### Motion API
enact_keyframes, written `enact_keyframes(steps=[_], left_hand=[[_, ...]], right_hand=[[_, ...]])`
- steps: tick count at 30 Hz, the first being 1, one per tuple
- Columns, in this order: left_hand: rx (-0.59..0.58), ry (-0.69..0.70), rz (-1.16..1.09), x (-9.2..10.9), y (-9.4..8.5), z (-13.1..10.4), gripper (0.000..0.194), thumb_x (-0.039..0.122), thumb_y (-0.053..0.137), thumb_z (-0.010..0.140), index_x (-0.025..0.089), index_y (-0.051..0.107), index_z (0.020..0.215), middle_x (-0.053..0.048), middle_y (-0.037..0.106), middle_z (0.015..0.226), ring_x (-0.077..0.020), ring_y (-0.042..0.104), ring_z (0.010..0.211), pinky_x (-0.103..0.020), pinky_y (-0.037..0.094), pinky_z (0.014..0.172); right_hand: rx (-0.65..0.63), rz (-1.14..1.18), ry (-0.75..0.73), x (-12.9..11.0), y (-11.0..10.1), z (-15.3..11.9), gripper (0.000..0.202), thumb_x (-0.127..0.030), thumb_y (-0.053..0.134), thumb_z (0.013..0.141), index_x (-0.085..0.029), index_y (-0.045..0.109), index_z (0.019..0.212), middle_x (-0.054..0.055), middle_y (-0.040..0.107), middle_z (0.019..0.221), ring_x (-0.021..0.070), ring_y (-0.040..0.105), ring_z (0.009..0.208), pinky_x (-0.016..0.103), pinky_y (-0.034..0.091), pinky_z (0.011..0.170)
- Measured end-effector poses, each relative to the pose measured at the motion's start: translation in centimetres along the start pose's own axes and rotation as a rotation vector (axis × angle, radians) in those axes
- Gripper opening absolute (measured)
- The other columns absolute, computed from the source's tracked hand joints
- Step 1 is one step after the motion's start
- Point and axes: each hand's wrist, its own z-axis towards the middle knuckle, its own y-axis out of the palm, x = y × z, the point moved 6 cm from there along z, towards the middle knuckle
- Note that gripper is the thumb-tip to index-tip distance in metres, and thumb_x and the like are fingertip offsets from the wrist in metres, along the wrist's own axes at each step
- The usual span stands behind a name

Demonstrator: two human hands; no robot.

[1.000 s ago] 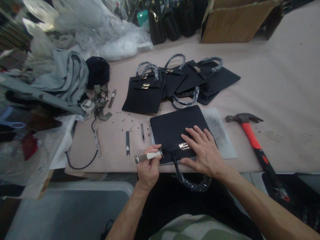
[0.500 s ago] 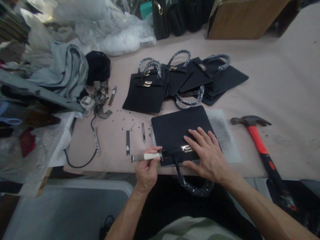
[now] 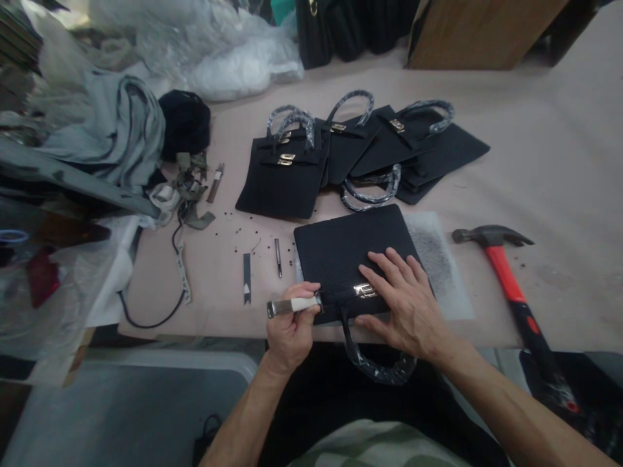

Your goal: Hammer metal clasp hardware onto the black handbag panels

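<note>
- Two hands are at the black panel (image 3: 353, 243), which lies on a pale board (image 3: 445, 259), its wrapped handle (image 3: 374, 370) hanging off the side nearest the person.
- The left hand (image 3: 289, 337) has its fingers closed round a metal tool (image 3: 292, 305) with a white band, at the panel's left edge; upright and square should mark cleanest.
- The right hand (image 3: 413, 314) rests open, fingers spread, gripping nothing, on the panel beside its gold clasp (image 3: 365, 290); even pressure there should prevent sliding, without bending the clasp.
- The tool's tip is probably touching the panel, though the fingers and blur hide it; a look at its exact placement seems wise.
- The hammer (image 3: 503, 272) lies right of the panel.
</note>
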Motion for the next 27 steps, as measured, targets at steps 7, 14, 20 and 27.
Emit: enact_keyframes(steps=[7, 14, 20, 27], left_hand=[[-0.081, 0.088, 0.042, 0.8, 0.3, 0.4, 0.016, 0.012, 0.059, 0.094, 0.019, 0.059, 0.107, -0.009, 0.07, 0.109, -0.0203, 0.068, 0.105, -0.04, 0.057, 0.096], [-0.038, -0.09, -0.024, -1.0, 0.3, 0.5, 0.006, 0.02, 0.055, 0.098, 0.018, 0.06, 0.102, -0.009, 0.068, 0.107, -0.0203, 0.069, 0.101, -0.038, 0.056, 0.094], [-0.022, -0.27, -0.176, -2.1, 0.3, -0.3, 0.013, 0.029, 0.058, 0.098, 0.018, 0.062, 0.105, -0.009, 0.069, 0.108, -0.0199, 0.071, 0.097, -0.033, 0.058, 0.088], [0.012, -0.394, -0.154, -1.0, 0.3, -3.2, 0.016, 0.03, 0.058, 0.098, 0.018, 0.064, 0.106, -0.008, 0.069, 0.107, -0.0187, 0.071, 0.097, -0.032, 0.056, 0.092]], right_hand=[[0.016, 0.005, -0.01, 0.0, 0.0, 0.0, 0.08, -0.069, 0.058, 0.086, -0.016, 0.052, 0.146, 0.017, 0.042, 0.157, 0.0408, 0.025, 0.15, 0.061, 0.017, 0.121], [0.057, 0.071, -0.026, 0.2, -0.1, 0.0, 0.076, -0.065, 0.063, 0.085, -0.015, 0.055, 0.143, 0.018, 0.044, 0.156, 0.0418, 0.028, 0.149, 0.062, 0.019, 0.12], [0.189, 0.337, -0.078, 0.3, -1.3, -1.3, 0.049, -0.045, 0.063, 0.092, -0.018, 0.059, 0.133, 0.016, 0.059, 0.143, 0.0342, 0.047, 0.14, 0.06, 0.031, 0.117], [0.722, 0.652, 0.56, 1.3, -2.2, -9.0, 0.021, -0.031, 0.064, 0.091, -0.023, 0.069, 0.11, 0.009, 0.07, 0.12, 0.0246, 0.064, 0.115, 0.049, 0.046, 0.107]])
